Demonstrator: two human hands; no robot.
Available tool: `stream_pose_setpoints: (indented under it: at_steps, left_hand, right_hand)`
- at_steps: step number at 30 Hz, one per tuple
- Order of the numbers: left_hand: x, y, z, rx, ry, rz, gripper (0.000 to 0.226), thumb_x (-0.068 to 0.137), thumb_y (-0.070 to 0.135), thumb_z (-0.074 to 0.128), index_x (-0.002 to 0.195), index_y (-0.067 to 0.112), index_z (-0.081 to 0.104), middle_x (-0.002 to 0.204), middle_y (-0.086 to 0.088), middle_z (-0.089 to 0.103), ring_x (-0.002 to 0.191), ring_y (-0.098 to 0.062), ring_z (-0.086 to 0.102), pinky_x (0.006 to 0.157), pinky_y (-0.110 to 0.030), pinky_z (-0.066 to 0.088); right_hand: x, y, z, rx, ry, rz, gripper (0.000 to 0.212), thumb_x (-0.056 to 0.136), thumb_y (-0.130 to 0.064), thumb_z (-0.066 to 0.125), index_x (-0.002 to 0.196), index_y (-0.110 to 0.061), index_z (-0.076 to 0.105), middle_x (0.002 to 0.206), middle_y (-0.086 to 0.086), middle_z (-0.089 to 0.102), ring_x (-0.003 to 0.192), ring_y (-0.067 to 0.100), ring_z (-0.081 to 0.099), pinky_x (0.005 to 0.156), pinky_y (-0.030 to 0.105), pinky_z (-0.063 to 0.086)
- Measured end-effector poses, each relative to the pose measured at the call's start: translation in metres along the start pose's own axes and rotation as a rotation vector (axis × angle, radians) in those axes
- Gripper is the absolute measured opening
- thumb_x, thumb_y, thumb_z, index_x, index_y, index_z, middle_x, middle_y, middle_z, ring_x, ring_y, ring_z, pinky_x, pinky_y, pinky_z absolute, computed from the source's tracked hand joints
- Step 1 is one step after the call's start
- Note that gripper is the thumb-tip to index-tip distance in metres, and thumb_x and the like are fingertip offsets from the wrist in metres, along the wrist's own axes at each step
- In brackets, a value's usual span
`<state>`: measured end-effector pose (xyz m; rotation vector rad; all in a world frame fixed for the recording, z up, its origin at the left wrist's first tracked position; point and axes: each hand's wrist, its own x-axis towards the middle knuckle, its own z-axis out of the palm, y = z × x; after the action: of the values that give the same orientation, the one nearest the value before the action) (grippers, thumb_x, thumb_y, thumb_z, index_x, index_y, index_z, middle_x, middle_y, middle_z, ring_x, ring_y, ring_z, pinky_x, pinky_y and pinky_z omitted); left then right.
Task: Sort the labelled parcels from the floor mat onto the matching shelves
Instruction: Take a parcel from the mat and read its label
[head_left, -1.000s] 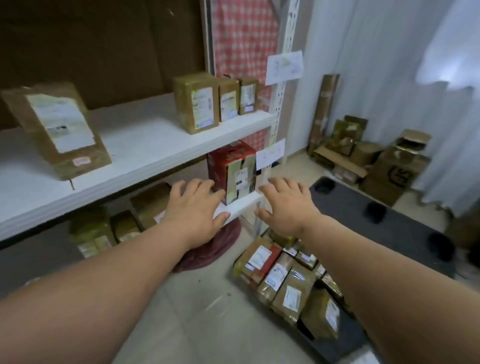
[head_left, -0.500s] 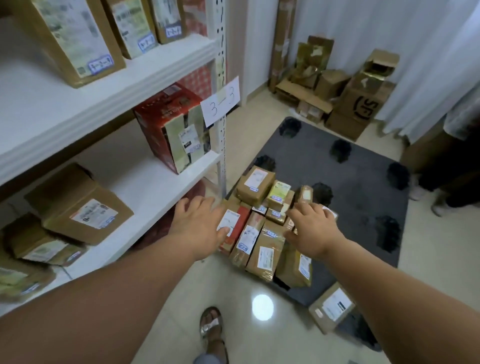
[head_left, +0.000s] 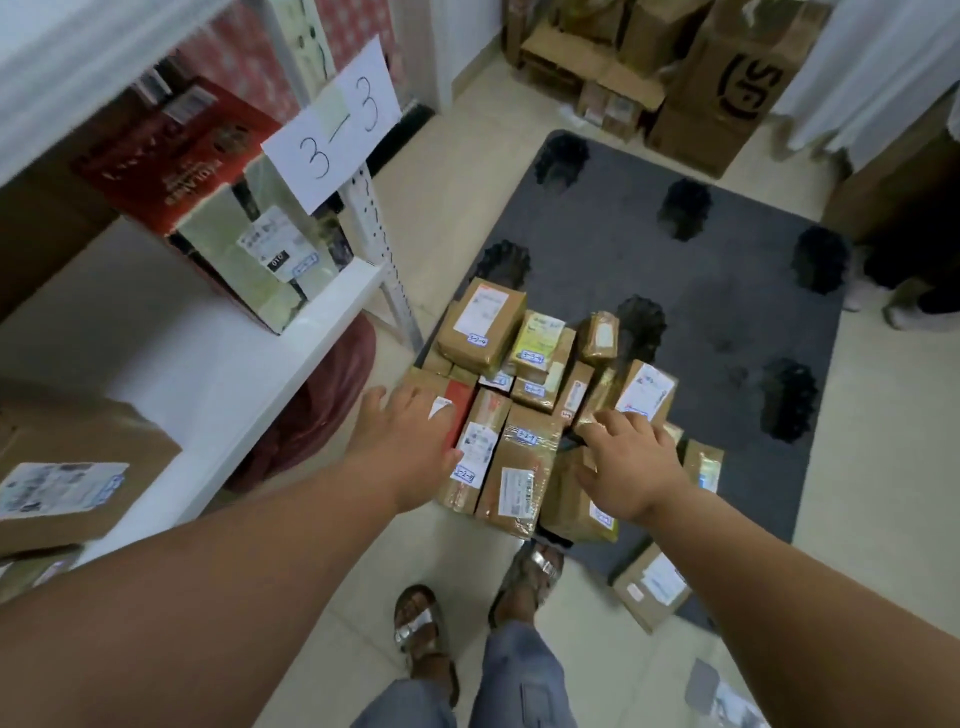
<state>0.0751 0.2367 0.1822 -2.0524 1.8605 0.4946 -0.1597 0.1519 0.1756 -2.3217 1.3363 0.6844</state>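
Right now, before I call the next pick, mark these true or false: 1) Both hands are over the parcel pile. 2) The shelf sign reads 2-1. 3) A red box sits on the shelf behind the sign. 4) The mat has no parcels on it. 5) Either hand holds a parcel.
1) True: the left hand and right hand reach over the parcels.
2) False: the sign reads 3-3.
3) True: the red box sits on the shelf.
4) False: the parcels are heaped at the near left corner of the mat.
5) False: neither hand grips anything yet.
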Motion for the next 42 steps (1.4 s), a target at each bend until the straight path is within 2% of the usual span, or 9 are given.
stream_pose_setpoints:
  at_steps: [9,22,30,33,42]
  left_hand:
    - [0.096,0.022,0.035,-0.058,-0.088,-0.116,0.056,0.097,0.056,0.037,0.148,0.033,0.032,0.159,0.0,0.023,0.145,-0.024,0.02,0.114,-0.049,0.016]
    - [0.205,0.014,0.109,-0.026,-0.172,-0.12,0.056,0.094,0.058,0.039,0.143,0.031,0.039,0.147,0.002,0.04,0.139,-0.022,0.031,0.113,-0.047,0.02]
    - [0.275,-0.006,0.137,-0.011,-0.217,-0.064,0.061,0.097,0.055,0.039,0.15,0.028,0.029,0.154,0.001,0.03,0.142,-0.024,0.025,0.114,-0.048,0.02]
    - [0.298,-0.014,0.145,-0.016,-0.211,-0.072,0.06,0.097,0.054,0.04,0.149,0.027,0.029,0.154,0.0,0.03,0.141,-0.024,0.027,0.112,-0.046,0.022]
    - [0.353,-0.047,0.173,-0.076,-0.184,-0.145,0.061,0.095,0.052,0.047,0.148,0.026,0.03,0.151,-0.002,0.034,0.137,-0.025,0.031,0.107,-0.045,0.026]
  right_hand:
    - [0.098,0.054,0.018,0.043,-0.127,-0.05,0.052,0.097,-0.042,0.042,0.146,-0.025,0.035,0.156,0.004,0.029,0.143,0.03,0.021,0.115,0.048,0.02]
    - [0.182,0.072,0.085,0.165,-0.239,0.011,0.052,0.097,-0.035,0.042,0.148,-0.026,0.036,0.152,0.001,0.034,0.139,0.029,0.025,0.114,0.047,0.021]
    - [0.235,0.059,0.128,0.192,-0.287,0.066,0.053,0.096,-0.036,0.047,0.146,-0.023,0.037,0.15,0.005,0.036,0.137,0.031,0.029,0.112,0.045,0.025]
    - [0.257,0.048,0.136,0.237,-0.259,0.06,0.051,0.096,-0.032,0.048,0.145,-0.022,0.038,0.151,0.005,0.034,0.138,0.03,0.028,0.112,0.046,0.025]
    - [0.332,0.008,0.137,0.308,-0.178,0.013,0.043,0.095,-0.021,0.047,0.138,-0.016,0.043,0.139,0.007,0.041,0.128,0.031,0.035,0.105,0.043,0.032]
